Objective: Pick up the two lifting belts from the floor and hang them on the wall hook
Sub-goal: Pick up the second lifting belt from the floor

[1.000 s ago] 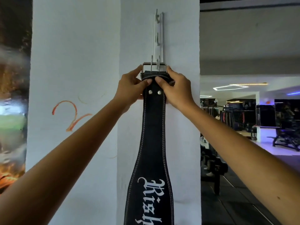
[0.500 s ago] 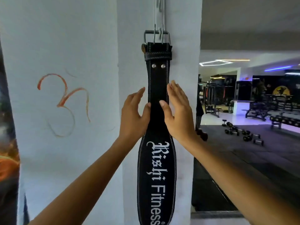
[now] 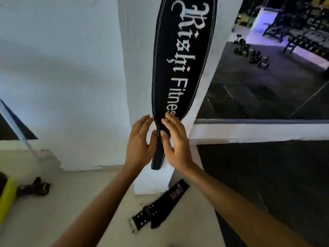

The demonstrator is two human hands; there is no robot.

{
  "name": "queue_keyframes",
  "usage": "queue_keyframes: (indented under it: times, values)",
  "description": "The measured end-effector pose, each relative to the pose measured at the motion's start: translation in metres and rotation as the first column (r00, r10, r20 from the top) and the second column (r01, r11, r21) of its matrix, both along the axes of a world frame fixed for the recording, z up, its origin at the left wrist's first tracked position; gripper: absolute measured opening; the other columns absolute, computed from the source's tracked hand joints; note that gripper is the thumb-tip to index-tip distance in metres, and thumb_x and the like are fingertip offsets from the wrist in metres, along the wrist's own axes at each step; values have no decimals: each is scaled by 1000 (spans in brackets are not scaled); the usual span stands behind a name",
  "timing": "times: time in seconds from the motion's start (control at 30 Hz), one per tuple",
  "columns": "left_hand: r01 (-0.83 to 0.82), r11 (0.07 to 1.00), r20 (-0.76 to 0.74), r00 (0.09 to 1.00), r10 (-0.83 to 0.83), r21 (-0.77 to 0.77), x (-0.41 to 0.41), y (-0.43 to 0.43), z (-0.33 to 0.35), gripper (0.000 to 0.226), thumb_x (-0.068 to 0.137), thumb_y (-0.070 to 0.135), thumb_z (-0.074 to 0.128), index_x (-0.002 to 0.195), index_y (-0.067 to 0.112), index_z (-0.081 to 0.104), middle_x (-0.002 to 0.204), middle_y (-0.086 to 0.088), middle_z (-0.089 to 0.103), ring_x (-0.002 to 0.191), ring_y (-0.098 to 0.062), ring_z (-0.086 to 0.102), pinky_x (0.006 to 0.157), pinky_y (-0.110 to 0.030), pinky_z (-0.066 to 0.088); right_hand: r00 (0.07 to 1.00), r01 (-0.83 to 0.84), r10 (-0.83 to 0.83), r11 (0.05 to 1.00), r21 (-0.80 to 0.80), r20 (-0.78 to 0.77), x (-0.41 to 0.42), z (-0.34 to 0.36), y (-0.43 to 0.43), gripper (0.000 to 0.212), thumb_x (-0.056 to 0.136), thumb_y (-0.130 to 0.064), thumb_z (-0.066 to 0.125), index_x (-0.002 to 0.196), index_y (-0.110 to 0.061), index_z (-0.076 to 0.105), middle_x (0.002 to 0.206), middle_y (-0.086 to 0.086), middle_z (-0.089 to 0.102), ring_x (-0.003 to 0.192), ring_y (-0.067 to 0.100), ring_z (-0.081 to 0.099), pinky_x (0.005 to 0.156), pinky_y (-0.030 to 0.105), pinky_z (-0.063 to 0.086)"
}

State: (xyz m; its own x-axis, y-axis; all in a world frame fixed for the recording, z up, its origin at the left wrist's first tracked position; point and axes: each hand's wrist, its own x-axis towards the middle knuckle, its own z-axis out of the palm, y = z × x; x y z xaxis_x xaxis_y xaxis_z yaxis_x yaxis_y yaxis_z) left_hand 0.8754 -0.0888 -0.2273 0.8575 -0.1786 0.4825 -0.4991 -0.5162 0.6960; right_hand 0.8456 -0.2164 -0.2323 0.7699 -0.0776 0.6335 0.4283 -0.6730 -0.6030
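Note:
A black lifting belt (image 3: 179,56) with white lettering hangs down the white pillar (image 3: 140,68); its buckle and the wall hook are out of frame above. My left hand (image 3: 140,145) and right hand (image 3: 175,145) flank the belt's narrow lower strap, fingers spread and touching its edges, thumbs on its front. A second black belt (image 3: 160,205) with a metal buckle lies on the pale floor at the pillar's base, below my forearms.
A mirror (image 3: 267,77) to the right of the pillar reflects dumbbells and gym machines. Dark rubber flooring (image 3: 267,184) lies at the right. A yellow object (image 3: 8,195) and a dark strap (image 3: 35,188) lie on the floor at the left.
My hands have slid down the hanging belt from its buckle to its lower strap. The view has tilted down, so the hook has left the frame and the belt on the floor has come in.

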Motion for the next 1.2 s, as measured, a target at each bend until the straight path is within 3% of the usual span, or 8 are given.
queue_keyframes:
  times: [0.2,0.33,0.47,0.67,0.77,1.0,1.13,1.2]
  values:
    - [-24,995,-498,864,68,95,-37,18,-132,37,93,12,55,129,5,56,130,-15,60,119,-30,56,100,-34,41,906,-52,48,999,2,-420,-30,-136,1,34,97,-12,53,128,0,58,133,17,60,130,27,50,111,12,31]
    - [-177,981,-728,661,179,80,-50,24,-210,32,91,9,55,123,5,61,119,-14,66,108,-27,61,91,-32,47,723,-169,112,985,-17,-682,-40,-213,-4,32,98,-14,54,128,-4,58,128,15,61,125,25,52,108,32,41]
    - [-332,940,-889,403,219,81,-63,24,-302,27,90,5,54,114,2,65,96,-10,66,90,-26,63,68,-17,38,493,-304,143,953,-16,-858,-46,-304,-2,31,94,-13,57,123,-2,60,121,16,63,118,27,55,99,26,38]
    - [-507,847,-973,66,223,160,-98,26,-493,20,83,16,57,95,10,71,91,-15,73,83,-30,66,73,-34,54,208,-549,91,835,-40,-974,-50,-482,5,33,92,-21,60,121,-6,60,120,13,62,115,29,56,93,43,50]
    - [-596,780,-981,-101,163,191,-120,22,-596,11,81,16,59,74,14,68,72,-12,68,68,-26,63,69,-35,53,182,-612,72,789,-56,-981,-46,-575,7,33,91,-22,64,122,-9,60,121,10,62,116,27,55,94,42,49]
    - [-742,635,-941,-332,-67,216,-127,6,-779,17,88,13,61,73,7,57,67,-8,54,54,-19,49,53,-27,43,143,-676,-20,728,-113,-989,3,-766,4,56,93,-19,63,143,-9,40,145,16,43,134,32,41,108,45,39]
    - [-821,539,-927,-331,-177,190,-120,-1,-860,11,89,12,61,82,4,59,71,-10,55,56,-18,49,56,-26,44,202,-855,-94,469,-222,-975,55,-853,7,84,93,-18,63,155,-12,7,165,11,4,152,28,-5,121,51,19]
    - [-828,532,-917,-335,-215,178,-123,-4,-888,10,88,15,63,83,6,61,76,-10,59,62,-19,54,63,-29,49,259,-895,-158,333,-298,-953,70,-883,10,95,89,-25,68,155,-11,1,165,14,6,152,31,-2,119,54,22]
